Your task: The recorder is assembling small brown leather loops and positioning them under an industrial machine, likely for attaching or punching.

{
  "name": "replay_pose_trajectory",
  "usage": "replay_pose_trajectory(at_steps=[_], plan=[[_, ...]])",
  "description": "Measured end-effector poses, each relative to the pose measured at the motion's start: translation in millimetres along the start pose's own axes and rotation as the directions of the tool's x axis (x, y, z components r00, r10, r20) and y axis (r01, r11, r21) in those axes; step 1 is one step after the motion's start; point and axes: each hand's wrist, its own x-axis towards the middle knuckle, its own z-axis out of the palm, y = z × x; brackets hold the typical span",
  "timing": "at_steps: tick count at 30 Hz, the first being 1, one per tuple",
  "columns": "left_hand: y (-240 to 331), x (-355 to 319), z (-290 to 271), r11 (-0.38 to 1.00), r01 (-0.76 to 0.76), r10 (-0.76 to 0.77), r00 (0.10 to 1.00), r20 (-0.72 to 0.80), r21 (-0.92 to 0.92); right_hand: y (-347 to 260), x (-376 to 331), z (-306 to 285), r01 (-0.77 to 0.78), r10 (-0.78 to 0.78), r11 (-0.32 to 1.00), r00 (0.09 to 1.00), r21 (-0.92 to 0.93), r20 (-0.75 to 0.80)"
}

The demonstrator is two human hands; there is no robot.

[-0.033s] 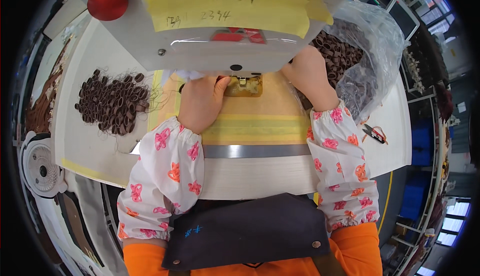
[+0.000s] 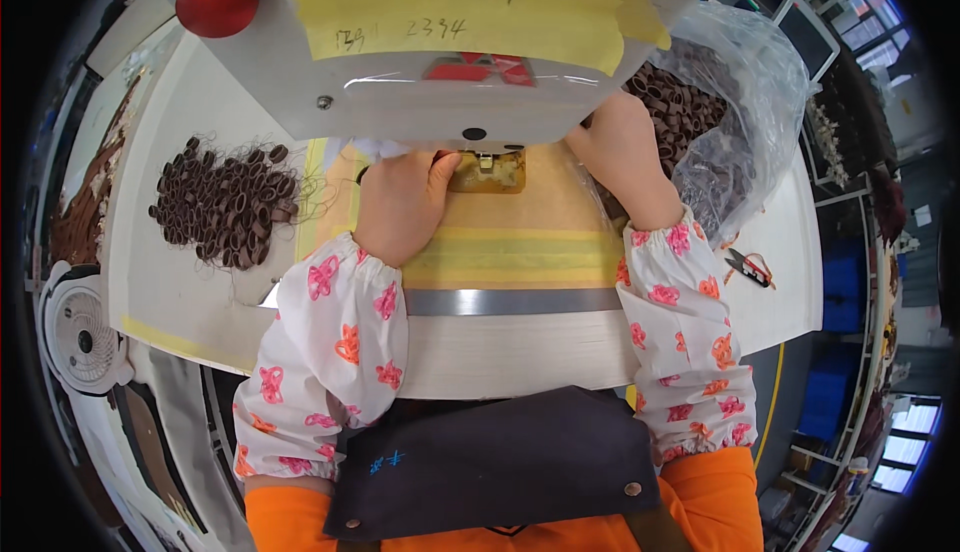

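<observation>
The white head of a sewing machine [image 2: 390, 107] spans the middle and covers part of both hands. Beside the yellowish needle plate [image 2: 495, 180] and its presser foot [image 2: 486, 162] is my left hand [image 2: 400, 207]. Its thumb and forefinger close together at the plate's left edge; whatever they pinch is too small to make out. My right hand [image 2: 628, 157] is at the machine's right side, by the plastic bag [image 2: 745, 127] of brown loops [image 2: 675, 97]. The machine head hides its fingertips. Floral sleeve covers reach both wrists.
A heap of brown fabric loops with loose threads [image 2: 225, 207] lies on the left of the table [image 2: 480, 352]. Thread snips [image 2: 748, 267] rest at the right. A red button [image 2: 217, 0] sits on the machine. A white fan [image 2: 88, 337] stands beyond the left edge.
My right hand and forearm have shifted very slightly to the right. My left hand stays at the needle plate.
</observation>
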Motion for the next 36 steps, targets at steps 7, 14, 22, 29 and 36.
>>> replay_pose_trajectory(at_steps=[7,14,22,29,36], plan=[[-3,-8,1,0.945,0.127,-0.116,0.992,0.054,-0.3,-53,-44,4,0.119,-0.179,0.858,0.981,0.499,0.074],[10,-3,-13,0.921,0.136,-0.042,0.966,0.254,-0.366,-54,-57,20,0.081,-0.106,0.783,0.994,0.617,0.005],[7,-3,-12,0.905,0.143,-0.042,0.967,0.251,-0.401,-61,-60,19,-0.118,-0.002,0.645,0.988,0.755,0.156],[-2,-3,-7,0.78,0.222,-0.039,0.95,0.31,-0.585,-65,-57,14,-0.499,0.1,0.198,0.867,0.844,0.489],[2,-3,-11,0.768,0.291,-0.089,0.931,0.355,-0.571,-66,-54,8,-0.631,0.036,0.251,0.764,0.734,0.645]])
